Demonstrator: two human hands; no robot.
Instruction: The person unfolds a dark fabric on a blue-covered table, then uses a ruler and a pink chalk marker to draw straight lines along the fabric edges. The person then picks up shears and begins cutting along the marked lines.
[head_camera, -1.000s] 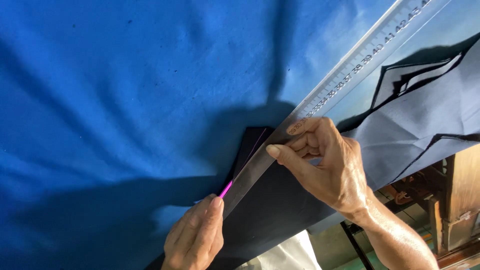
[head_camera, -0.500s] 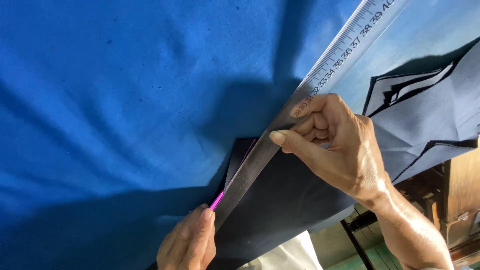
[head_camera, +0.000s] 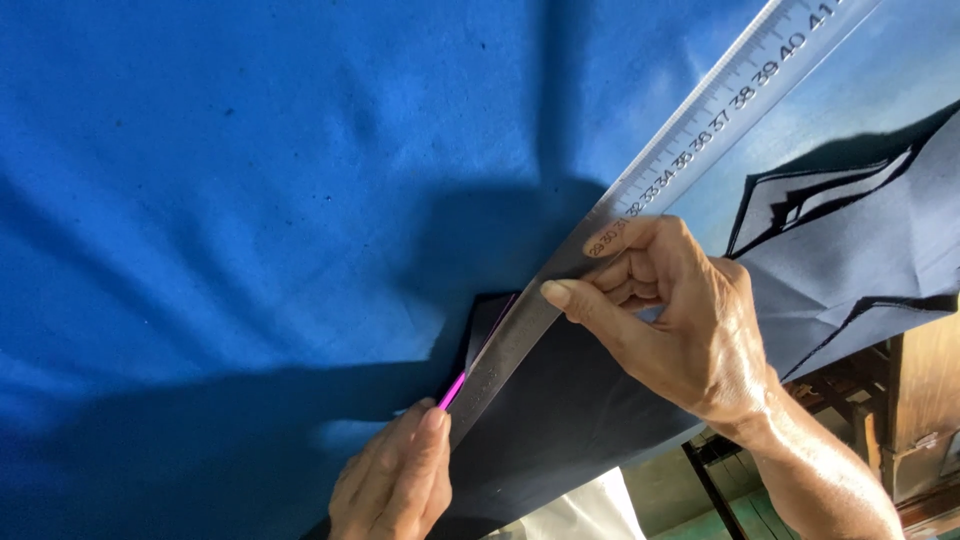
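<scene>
A long metal ruler (head_camera: 690, 130) lies slanted across a dark navy piece of fabric (head_camera: 570, 420) on a bright blue cloth (head_camera: 250, 200). My right hand (head_camera: 670, 310) presses down on the ruler's lower part with thumb and curled fingers. At the bottom edge my left hand (head_camera: 395, 480) holds a thin pink marking pencil (head_camera: 452, 390), its tip against the ruler's edge near the ruler's lower end.
More dark fabric pieces (head_camera: 860, 250) lie folded at the right, with pale edges showing. A white sheet (head_camera: 580, 510) pokes out under the table edge. Wooden furniture (head_camera: 920, 400) and a dark metal frame (head_camera: 710, 480) stand below at the right.
The view has shifted, so ruler and hands sit a bit lower and further left. My right hand slid a little along the ruler; the left hand with the pencil sits lower.
</scene>
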